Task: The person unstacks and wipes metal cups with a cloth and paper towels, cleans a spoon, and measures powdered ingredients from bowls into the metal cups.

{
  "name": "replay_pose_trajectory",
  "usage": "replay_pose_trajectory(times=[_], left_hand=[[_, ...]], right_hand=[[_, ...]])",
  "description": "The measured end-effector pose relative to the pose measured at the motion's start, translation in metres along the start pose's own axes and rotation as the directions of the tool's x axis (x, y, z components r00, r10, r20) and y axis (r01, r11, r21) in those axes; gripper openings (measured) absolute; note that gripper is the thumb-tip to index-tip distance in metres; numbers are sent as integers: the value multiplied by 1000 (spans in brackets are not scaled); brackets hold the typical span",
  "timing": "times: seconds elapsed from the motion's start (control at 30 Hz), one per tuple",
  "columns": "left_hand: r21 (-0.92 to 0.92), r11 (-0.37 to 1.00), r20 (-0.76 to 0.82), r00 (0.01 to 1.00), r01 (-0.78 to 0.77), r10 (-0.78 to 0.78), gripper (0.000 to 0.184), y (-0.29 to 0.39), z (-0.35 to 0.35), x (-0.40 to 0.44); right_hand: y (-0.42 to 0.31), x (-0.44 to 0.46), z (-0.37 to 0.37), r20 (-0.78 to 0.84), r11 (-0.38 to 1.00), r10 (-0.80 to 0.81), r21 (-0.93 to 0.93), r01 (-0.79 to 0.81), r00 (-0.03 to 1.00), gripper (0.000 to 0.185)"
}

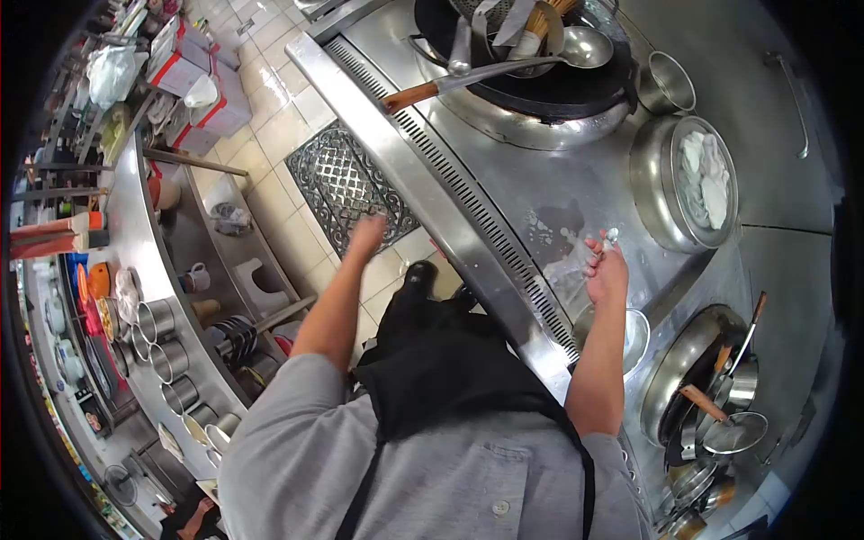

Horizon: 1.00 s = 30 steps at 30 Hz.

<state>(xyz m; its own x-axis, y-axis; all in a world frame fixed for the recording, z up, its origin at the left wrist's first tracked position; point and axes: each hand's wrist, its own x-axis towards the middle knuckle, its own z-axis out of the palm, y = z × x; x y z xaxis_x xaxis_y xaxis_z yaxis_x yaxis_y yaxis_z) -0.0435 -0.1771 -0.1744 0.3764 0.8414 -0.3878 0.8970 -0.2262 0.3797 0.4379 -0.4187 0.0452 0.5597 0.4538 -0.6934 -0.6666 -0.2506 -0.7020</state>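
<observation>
My right hand (pixel 607 272) is over the steel counter (pixel 531 193), its fingers curled round something small, whitish and shiny that I cannot make out. Wet, milky patches spread on the counter beside these fingers. Partly hidden behind my right forearm is a metal bowl (pixel 637 344). Out over the floor, above a patterned black mat (pixel 317 171), my left hand (pixel 367 236) is loosely closed, and nothing shows in it. A round steel pot (pixel 650 184) with a wet white cloth (pixel 706 180) on top stands beyond my right hand.
A wok (pixel 540 99) on a burner holds utensils, and a ladle (pixel 504 67) lies across it. Another wok (pixel 688 360) with strainers stands at the right. A slotted drain (pixel 477 207) follows the counter edge. Shelving with steel cups (pixel 169 362) lines the left side.
</observation>
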Motion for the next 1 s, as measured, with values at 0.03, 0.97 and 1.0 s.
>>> replay_pose_trajectory(times=[0.03, 0.97, 1.0], left_hand=[[-99, 991, 106, 992, 85, -74, 38, -1, 50, 8], [-539, 840, 769, 368, -66, 522, 43, 246, -198, -77], [-589, 783, 671, 420, -198, 611, 38, 300, -202, -74]], right_hand=[[-6, -8, 5, 12, 1000, -9, -2, 9, 1000, 29], [-52, -35, -46, -228, 813, -82, 548, 197, 970, 29], [-53, -13, -56, -227, 775, -64, 602, 192, 972, 30]])
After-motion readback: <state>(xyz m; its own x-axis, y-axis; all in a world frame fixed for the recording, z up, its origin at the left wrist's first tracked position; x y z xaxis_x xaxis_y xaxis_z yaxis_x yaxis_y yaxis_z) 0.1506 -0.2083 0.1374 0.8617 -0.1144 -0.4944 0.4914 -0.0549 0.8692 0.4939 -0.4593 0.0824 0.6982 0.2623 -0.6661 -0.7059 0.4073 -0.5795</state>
